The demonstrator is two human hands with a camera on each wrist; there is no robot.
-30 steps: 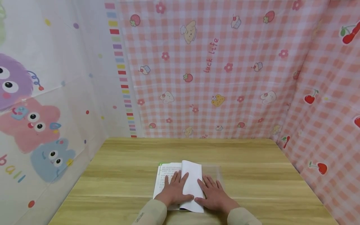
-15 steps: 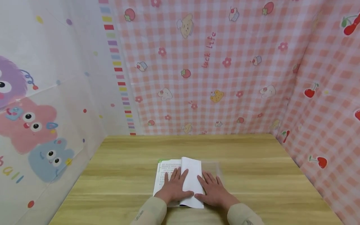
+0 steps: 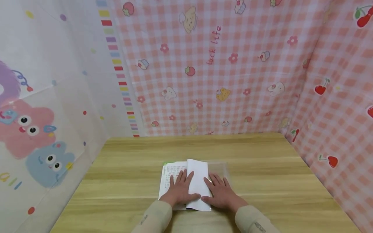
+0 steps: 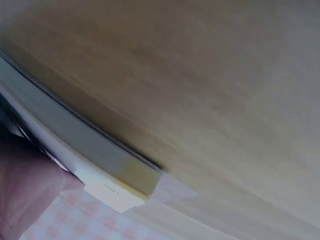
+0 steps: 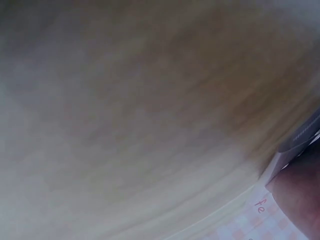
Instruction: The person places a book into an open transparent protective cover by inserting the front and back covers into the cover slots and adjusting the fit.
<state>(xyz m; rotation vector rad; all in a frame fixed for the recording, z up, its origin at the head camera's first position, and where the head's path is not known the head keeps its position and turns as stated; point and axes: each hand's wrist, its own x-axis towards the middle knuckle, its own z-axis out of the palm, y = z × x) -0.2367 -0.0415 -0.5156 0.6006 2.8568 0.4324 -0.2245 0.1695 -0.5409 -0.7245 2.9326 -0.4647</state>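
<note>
Two hands lie spread and palm down, low in the centre of the frame, and we see neither pinching anything. Going left to right on the wooden surface [image 3: 116, 181], we first meet the book [image 3: 164, 187], below centre, its printed page [image 3: 167, 173] facing up with a green mark [image 3: 169, 162] at the upper left corner. Our left hand [image 3: 180, 191] rests across that page, its thumb on the white panel [image 3: 199, 179]. The panel stands with its long axis up and down the frame, leaning slightly, far end toward the checked cloth [image 3: 218, 77]. Rows of text run crosswise; we cannot tell whether they read upright. Our right hand [image 3: 222, 193] touches the panel's right edge and rests partly on a clear sheet [image 3: 219, 167] reaching farther right.

We judge the work partway: at left the book is already open, and in the middle the panel is already laid over; at right the clear sheet appears not yet folded in.
</note>
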